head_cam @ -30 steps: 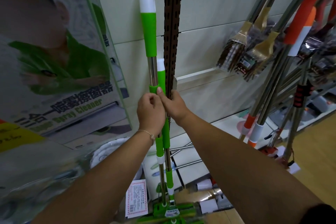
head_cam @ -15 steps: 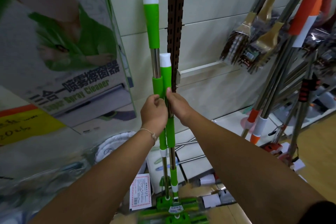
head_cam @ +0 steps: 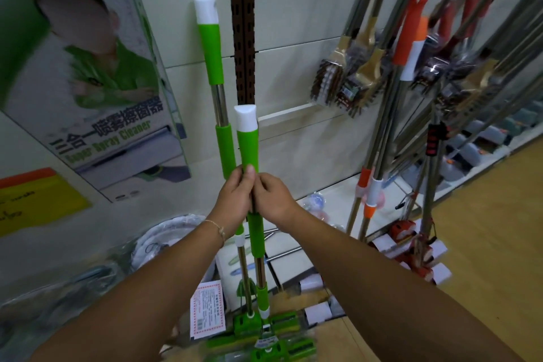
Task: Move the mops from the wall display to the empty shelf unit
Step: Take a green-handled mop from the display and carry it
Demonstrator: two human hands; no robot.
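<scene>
Two green-handled mops stand upright against the white wall. The taller mop [head_cam: 210,50] has a white cap and a steel shaft; the shorter mop [head_cam: 247,141] stands just right of it. Their green heads [head_cam: 264,332] sit low near the floor. My left hand [head_cam: 233,200] grips the poles from the left, thumb up on the shorter mop's green grip. My right hand [head_cam: 271,200] grips the same poles from the right, touching the left hand.
A brown slotted upright [head_cam: 241,23] runs up the wall behind the mops. A large spray-cleaner box [head_cam: 97,91] leans at left. Orange-handled mops [head_cam: 408,38] and wrapped brushes [head_cam: 346,79] lean at right. Wooden floor [head_cam: 484,229] lies at right.
The camera view has shifted so the mops sit lower in frame. Both hands keep their hold and now sit lower on the shorter mop's pole, further below its white cap.
</scene>
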